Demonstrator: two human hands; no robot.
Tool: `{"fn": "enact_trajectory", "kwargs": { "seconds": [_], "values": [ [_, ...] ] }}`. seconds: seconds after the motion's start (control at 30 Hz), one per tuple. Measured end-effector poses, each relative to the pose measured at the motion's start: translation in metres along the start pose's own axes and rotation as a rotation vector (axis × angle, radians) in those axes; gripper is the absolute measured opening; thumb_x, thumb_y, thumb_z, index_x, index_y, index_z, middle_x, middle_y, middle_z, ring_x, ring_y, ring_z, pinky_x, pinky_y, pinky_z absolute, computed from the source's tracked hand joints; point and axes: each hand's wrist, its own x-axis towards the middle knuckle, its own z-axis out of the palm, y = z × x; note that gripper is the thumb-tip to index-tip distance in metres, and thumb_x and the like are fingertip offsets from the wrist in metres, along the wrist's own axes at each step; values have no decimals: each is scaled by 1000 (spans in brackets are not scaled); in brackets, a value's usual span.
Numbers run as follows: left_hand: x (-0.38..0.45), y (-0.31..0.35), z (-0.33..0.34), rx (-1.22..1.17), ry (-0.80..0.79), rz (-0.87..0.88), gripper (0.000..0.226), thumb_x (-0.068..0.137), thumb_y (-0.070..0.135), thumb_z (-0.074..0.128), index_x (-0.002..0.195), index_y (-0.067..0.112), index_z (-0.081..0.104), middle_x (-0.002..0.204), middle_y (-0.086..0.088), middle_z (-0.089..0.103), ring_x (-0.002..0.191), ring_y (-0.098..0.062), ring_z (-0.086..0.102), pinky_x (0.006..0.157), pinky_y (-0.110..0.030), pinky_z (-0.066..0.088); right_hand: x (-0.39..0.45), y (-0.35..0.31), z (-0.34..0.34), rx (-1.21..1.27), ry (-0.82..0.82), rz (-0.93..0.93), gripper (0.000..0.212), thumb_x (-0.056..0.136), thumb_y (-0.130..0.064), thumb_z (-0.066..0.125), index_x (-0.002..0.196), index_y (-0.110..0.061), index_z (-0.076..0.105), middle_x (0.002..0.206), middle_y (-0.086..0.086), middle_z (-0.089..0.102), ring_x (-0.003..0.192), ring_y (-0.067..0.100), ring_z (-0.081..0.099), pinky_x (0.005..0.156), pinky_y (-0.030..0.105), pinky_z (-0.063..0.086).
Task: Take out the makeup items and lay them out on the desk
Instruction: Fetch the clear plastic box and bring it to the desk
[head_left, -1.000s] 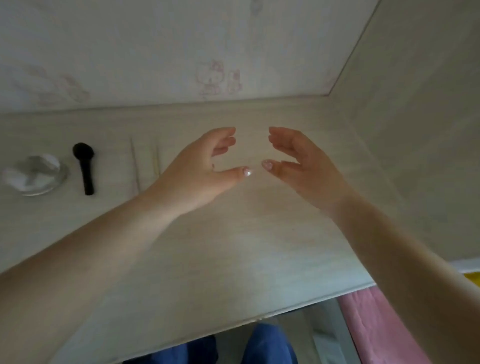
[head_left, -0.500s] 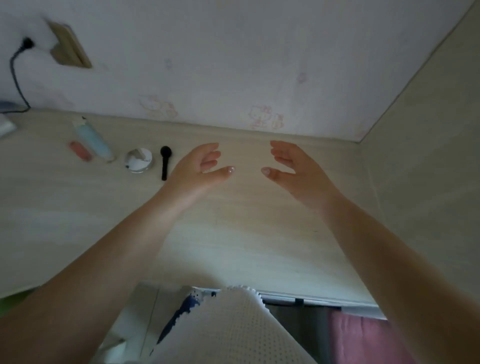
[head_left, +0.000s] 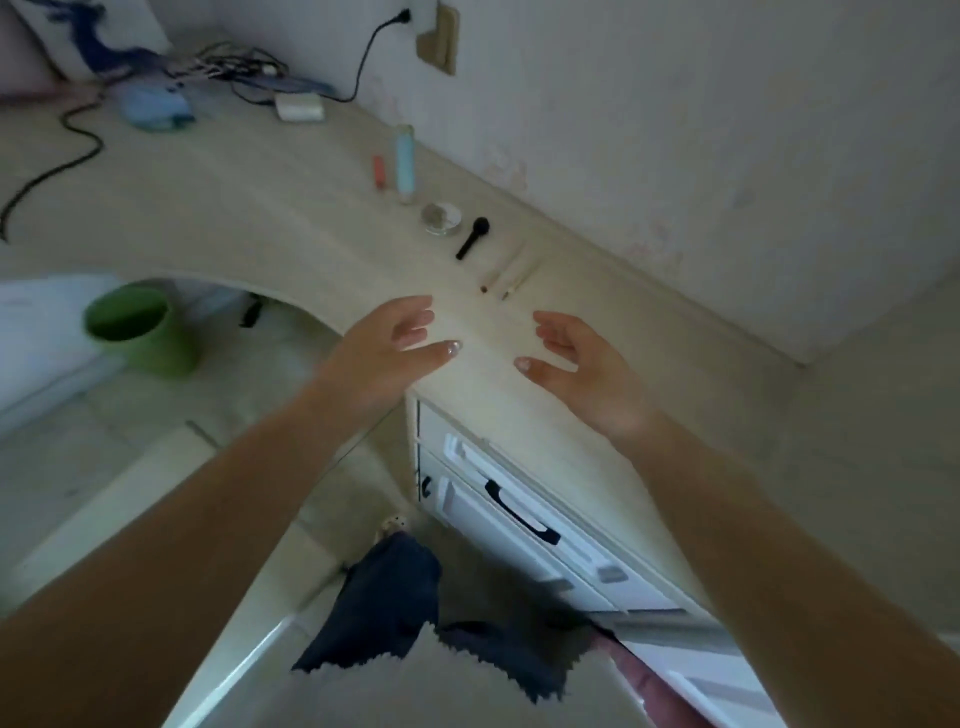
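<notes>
1. Along the desk (head_left: 234, 208) by the wall, a red tube (head_left: 380, 171), blue tube (head_left: 404, 162), round compact (head_left: 440, 218), black brush (head_left: 472, 238) and thin pencils (head_left: 506, 275) are lying in a row.
2. Below them, the left hand (head_left: 387, 358) is hovering, fingers relaxed, holding nothing.
3. Facing it, the right hand (head_left: 582, 364) is hovering likewise.

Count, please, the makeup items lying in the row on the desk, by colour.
Red: 1, small tube
Light blue: 1, long tube
Clear or silvery: 1, round compact
Black: 1, brush
Pale: 2, thin pencils
Total: 6
</notes>
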Motion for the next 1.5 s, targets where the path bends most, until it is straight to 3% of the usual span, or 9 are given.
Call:
{"fn": "enact_trajectory", "kwargs": {
  "seconds": [0.07,0.2,0.5,0.63,0.83,0.97,1.1,1.33,1.5],
  "values": [
    [-21,-6,-15,22,74,-41,57,83,19,70,134,17,46,127,3,52,114,-9,51,95,-25,42,-4,-13,19,-13,-86,-20,55,82,-33,69,132,-31,45,129,-11,49,123,2,45,77,5,41],
    [-69,-25,-51,-9,227,-107,57,83,18,69,134,12,45,129,-1,52,111,-9,49,92,-23,39,-8,-42,67,-49,-247,-94,55,82,-35,69,131,-34,45,132,-12,50,126,3,44,105,26,36],
    [-198,-81,-142,-86,554,-221,61,75,33,76,129,26,49,120,11,56,114,-9,55,105,-37,42,-52,-109,200,-146,-587,-257,58,83,-30,69,135,-28,44,136,-6,48,124,2,42,99,21,33],
    [-275,-92,-181,-108,684,-233,59,80,24,72,134,18,47,122,6,55,116,-11,54,101,-31,43,-100,-137,268,-145,-674,-327,57,80,-33,71,131,-31,47,128,-10,51,122,4,47,105,30,38],
    [-409,-107,-234,-108,874,-230,61,82,23,70,138,16,45,131,2,55,117,-8,53,96,-22,41,-199,-186,362,-81,-829,-449,52,81,-27,71,128,-27,48,124,-12,51,121,5,49,102,25,40],
    [-495,-114,-256,-163,1015,-221,57,82,21,71,134,18,48,129,2,57,117,-10,55,103,-31,43,-262,-218,414,-13,-921,-519,51,82,-22,71,128,-28,49,127,-11,53,121,5,50,100,25,42],
    [-575,-123,-272,-176,1169,-239,56,79,27,73,131,26,50,121,13,59,111,0,57,89,-17,45,-322,-247,458,15,-1031,-589,47,83,-21,69,122,-35,48,126,-11,54,119,5,51,101,29,43],
    [-667,-145,-282,-181,1400,-313,60,78,34,73,133,30,48,122,16,58,111,2,55,86,-17,45,-400,-277,528,-45,-1307,-717,56,82,-29,69,132,-32,44,129,-14,51,119,0,48,81,7,39],
    [-705,-163,-303,-201,1500,-354,61,78,35,72,134,29,47,124,14,57,111,1,55,83,-15,43,-424,-290,582,-77,-1415,-722,58,81,-27,71,133,-32,44,134,-8,51,124,4,47,104,27,39]
  ]
}}
